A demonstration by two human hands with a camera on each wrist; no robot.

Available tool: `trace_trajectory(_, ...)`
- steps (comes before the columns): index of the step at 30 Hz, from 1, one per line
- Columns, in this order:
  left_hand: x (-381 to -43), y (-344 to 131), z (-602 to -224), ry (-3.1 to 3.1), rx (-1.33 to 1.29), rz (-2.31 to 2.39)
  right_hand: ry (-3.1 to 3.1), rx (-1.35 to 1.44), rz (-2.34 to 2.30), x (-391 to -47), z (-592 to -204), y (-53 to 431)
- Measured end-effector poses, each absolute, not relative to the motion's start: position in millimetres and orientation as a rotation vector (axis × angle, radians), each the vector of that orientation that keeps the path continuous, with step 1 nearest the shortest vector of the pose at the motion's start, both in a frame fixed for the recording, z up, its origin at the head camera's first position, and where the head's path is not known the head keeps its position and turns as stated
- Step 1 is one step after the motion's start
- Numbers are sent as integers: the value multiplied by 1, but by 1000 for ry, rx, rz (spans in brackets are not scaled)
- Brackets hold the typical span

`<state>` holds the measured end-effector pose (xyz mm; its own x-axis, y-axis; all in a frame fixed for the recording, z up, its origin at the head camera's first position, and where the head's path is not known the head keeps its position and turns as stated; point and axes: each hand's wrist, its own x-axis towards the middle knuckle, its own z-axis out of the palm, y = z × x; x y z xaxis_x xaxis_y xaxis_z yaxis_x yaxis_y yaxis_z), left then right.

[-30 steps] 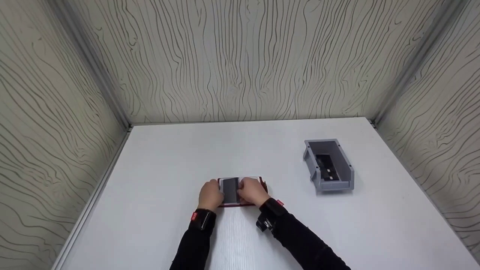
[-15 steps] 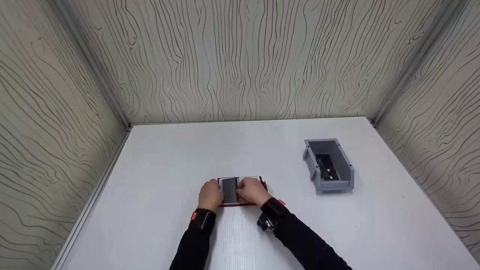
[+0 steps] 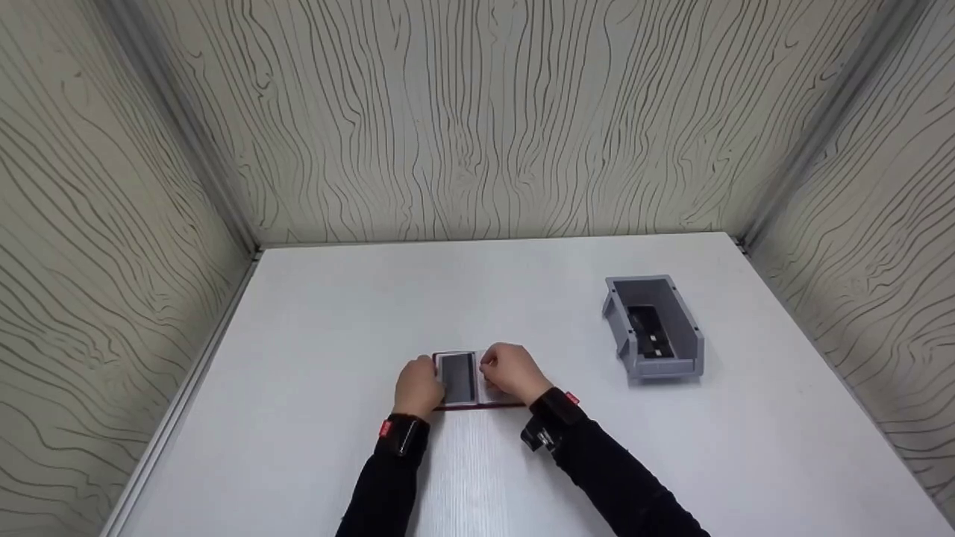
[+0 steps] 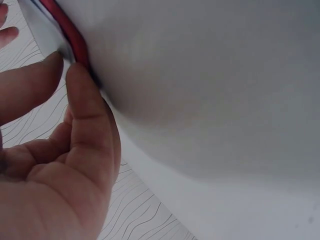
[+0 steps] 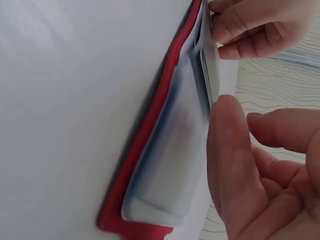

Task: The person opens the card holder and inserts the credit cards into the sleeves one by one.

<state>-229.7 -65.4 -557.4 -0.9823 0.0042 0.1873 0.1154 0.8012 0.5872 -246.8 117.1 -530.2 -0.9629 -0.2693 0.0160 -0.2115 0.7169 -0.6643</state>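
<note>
A red card holder (image 3: 464,407) lies spread on the white table, with clear plastic sleeves (image 5: 165,165) inside its cover. A dark grey card (image 3: 457,379) sits at its left page. My left hand (image 3: 418,388) pinches the left edge between thumb and forefinger; the red rim (image 4: 75,42) shows at those fingertips in the left wrist view. Over the right page is my right hand (image 3: 516,371). In the right wrist view its forefinger is close to the card's edge, the thumb stands apart from it, and nothing shows between them. Whether that forefinger touches the card, I cannot tell.
A grey plastic bin (image 3: 666,368) stands at the right of the table, with flat black items (image 3: 649,330) inside. Wood-patterned panels (image 3: 477,127) enclose the table at the back and both sides.
My right hand has moved slightly right and away from the grey card, uncovering more of its right edge and the page beside it. The left hand has stayed in place.
</note>
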Motion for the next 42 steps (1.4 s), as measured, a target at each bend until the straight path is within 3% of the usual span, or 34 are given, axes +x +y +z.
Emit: trace_trajectory(42, -231, -67, -559, -2806, -112, -944, 3087, -497, -782, -247, -540, 143)
